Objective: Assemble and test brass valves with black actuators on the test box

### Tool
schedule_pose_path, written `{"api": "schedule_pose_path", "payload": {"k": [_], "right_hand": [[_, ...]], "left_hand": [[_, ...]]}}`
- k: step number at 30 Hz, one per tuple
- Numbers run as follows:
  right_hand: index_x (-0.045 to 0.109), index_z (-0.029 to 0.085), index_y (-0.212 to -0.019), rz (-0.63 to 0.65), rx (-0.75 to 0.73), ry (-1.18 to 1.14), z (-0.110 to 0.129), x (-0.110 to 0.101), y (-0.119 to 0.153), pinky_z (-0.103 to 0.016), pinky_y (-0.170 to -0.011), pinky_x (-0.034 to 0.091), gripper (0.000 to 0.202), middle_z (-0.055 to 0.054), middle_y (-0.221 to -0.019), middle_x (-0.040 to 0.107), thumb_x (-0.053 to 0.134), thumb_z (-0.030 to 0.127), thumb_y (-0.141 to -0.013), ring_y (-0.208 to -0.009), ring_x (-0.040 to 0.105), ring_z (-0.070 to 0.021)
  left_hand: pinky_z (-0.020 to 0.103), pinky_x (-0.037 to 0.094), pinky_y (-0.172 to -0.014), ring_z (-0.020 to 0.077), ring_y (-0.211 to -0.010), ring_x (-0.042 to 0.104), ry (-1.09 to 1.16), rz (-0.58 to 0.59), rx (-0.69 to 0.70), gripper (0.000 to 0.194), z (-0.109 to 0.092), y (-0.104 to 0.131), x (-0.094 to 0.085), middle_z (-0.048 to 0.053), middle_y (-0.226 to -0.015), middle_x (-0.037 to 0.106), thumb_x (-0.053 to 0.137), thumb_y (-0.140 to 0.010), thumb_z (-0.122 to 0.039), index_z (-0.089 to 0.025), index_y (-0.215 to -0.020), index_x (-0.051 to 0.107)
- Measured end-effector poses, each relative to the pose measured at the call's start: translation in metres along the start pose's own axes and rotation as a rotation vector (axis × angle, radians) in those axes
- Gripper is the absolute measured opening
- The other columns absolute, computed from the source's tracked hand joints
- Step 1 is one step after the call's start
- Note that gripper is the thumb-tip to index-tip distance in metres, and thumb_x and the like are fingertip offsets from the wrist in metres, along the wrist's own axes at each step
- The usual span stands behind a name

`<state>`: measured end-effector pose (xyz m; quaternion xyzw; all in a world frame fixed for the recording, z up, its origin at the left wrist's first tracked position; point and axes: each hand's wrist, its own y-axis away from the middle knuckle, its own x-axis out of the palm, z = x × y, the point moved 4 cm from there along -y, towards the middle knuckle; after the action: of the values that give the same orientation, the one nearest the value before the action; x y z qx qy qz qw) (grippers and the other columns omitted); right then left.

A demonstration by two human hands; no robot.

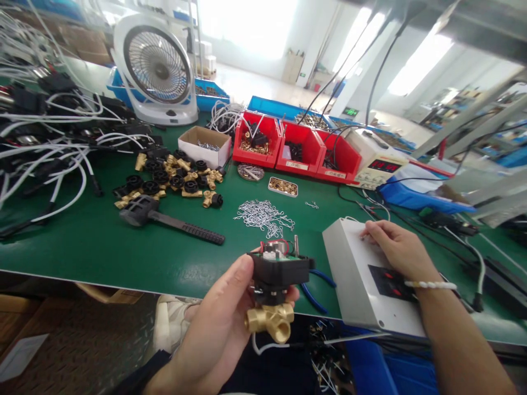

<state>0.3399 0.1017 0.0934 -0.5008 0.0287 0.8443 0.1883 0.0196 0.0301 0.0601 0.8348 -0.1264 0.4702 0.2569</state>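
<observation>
Presently | valve assembly (272,295) | upright, brass end (270,318) down, within left-hand grip (224,310)

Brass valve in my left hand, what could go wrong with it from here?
Your left hand holds the brass valve near the front edge of the table in this view, so a slipped grip might drop it. The circuit board shows at the open top of the black housing, so a knock could perhaps damage it. The white cable looping below might snag if the hand moves.
</observation>
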Motion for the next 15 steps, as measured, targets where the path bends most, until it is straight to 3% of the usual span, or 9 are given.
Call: {"api": "schedule_pose_path", "payload": {"k": [4,10,15], "right_hand": [[0.062,0.022,-0.061,-0.013,0.003,-0.055,-0.0078,0.0029,-0.0036,-0.036,-0.07,0.049,0.074,-0.008,-0.07,0.069,0.037,0.091,-0.066,-0.068,0.061,-0.0223],[0.064,0.023,-0.062,0.001,0.023,-0.04,-0.0101,0.0048,-0.0049,-0.04,-0.077,0.052,0.073,-0.009,-0.074,0.07,0.035,0.09,-0.067,-0.073,0.065,-0.0253],[0.068,0.03,-0.06,-0.011,-0.041,-0.005,-0.003,-0.0043,-0.0059,-0.047,-0.068,0.053,0.065,-0.006,-0.064,0.071,0.042,0.089,-0.06,-0.065,0.067,-0.0303]], "left_hand": [[0.03,0.06,-0.074,0.0196,-0.075,0.075,0.065,0.016,-0.06,0.037,0.0026,0.0007,0.0013,0.012,-0.084,0.079,0.046,-0.101,-0.035,-0.011,-0.097,0.075],[0.026,0.059,-0.071,0.0191,-0.074,0.075,0.082,0.06,-0.093,0.045,-0.0004,0.003,0.0073,0.014,-0.081,0.078,0.041,-0.102,-0.036,-0.009,-0.094,0.077],[0.027,0.056,-0.073,0.0204,-0.079,0.074,0.057,0.078,-0.039,0.039,0.0042,-0.0019,0.0013,0.014,-0.091,0.078,0.055,-0.096,-0.043,-0.01,-0.105,0.074]]}}
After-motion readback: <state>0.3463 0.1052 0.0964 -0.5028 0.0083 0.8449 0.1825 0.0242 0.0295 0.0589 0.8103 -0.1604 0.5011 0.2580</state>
